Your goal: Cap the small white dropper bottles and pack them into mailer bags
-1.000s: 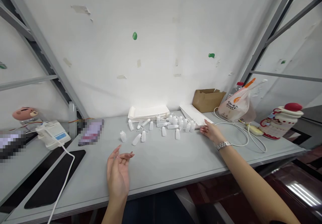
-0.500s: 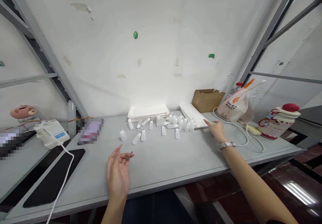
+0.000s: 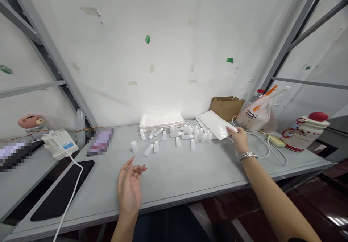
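Lightly pinched at its near corner by the right hand (image 3: 238,140), a flat white packet (image 3: 212,124), probably light and floppy and best held by an edge, on the far bench (image 3: 190,178) right of small white plastic bottles (image 3: 192,145), the left hand (image 3: 129,187) loosely open and empty.

The flat thing on the table (image 3: 100,142) is too blurry for me to see, and so is the one at the left edge (image 3: 13,155). My right arm (image 3: 280,202) goes off the bottom of the picture.
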A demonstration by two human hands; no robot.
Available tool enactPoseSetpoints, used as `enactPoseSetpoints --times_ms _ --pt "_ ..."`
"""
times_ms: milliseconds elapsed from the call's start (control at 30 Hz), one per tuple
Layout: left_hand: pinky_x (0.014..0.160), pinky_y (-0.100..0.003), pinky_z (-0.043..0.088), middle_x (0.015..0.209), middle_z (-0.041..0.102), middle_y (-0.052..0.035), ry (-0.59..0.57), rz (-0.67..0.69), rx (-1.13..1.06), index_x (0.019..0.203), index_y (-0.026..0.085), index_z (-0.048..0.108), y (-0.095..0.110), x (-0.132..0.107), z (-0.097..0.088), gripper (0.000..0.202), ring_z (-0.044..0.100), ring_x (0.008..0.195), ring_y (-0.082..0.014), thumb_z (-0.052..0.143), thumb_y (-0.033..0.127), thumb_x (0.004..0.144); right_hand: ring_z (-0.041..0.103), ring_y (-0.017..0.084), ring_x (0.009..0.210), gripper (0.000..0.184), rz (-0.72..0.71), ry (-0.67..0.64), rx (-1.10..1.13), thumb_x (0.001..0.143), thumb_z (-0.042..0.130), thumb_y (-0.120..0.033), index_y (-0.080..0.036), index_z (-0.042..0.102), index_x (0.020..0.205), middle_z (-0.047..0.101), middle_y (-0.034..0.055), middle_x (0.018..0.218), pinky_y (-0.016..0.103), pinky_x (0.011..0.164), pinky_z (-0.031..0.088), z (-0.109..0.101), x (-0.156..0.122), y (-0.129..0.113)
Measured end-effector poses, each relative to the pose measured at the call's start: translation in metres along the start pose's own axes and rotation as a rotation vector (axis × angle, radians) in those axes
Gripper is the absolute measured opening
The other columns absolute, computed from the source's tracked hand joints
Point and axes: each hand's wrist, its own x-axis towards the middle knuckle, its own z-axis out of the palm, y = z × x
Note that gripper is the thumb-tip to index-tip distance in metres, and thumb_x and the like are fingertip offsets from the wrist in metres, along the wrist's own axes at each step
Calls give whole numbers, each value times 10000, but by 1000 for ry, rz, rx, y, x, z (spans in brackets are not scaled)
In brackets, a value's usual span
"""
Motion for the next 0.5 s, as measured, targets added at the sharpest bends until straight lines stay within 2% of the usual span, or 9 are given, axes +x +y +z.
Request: enactPoseSetpoints --times_ms 133,200,267,367,433,467,500 --pt "878 -392 418 602 591 31 -13 9 13 1010 180 567 -1 -1 0 316 601 707 -155 602 334 737 494 104 591 351 -51 -23 476 519 753 -333 -208 452 648 504 -55 629 236 575 444 -15 -12 -8" --pt "866 -375 429 606 594 30 -24 25 34 991 182 575 -1 -1 -2 305 602 705 -152 605 347 736 503 98 613 392 -92 -64 605 482 788 -339 -206 454 637 511 -60 633 219 583 446 -23 -22 -16" --pt "864 -362 433 612 600 28 -36 48 71 982 183 586 -2 -1 -2 311 605 708 -150 612 368 733 513 93 629 407 -107 -122 682 473 806 -344 -203 459 632 528 -61 640 207 586 445 -30 -35 -25" --pt "905 -382 416 699 645 -12 -102 46 168 990 167 611 -3 -4 6 370 624 778 -179 639 402 706 512 83 614 379 -76 -282 756 503 813 -319 -201 477 633 549 -60 647 191 574 438 -33 -64 -37" --pt "928 -413 405 877 673 -84 -211 -11 185 1011 149 617 -3 -9 20 463 623 904 -239 675 442 658 498 78 580 349 -62 -388 756 545 799 -317 -207 481 638 545 -66 625 186 553 428 -27 -90 -41" --pt "924 -420 413 1001 654 -119 -278 -47 145 1071 156 592 -4 -11 29 554 596 994 -270 698 463 621 496 80 572 321 -62 -454 732 581 780 -323 -212 487 650 547 -66 624 191 551 428 -21 -105 -41" --pt "905 -417 431 1104 619 -129 -293 -48 101 1155 190 539 -3 -14 39 654 565 1059 -280 719 469 591 507 85 583 283 -73 -524 681 624 754 -324 -214 497 665 560 -60 640 200 566 435 -14 -121 -41"
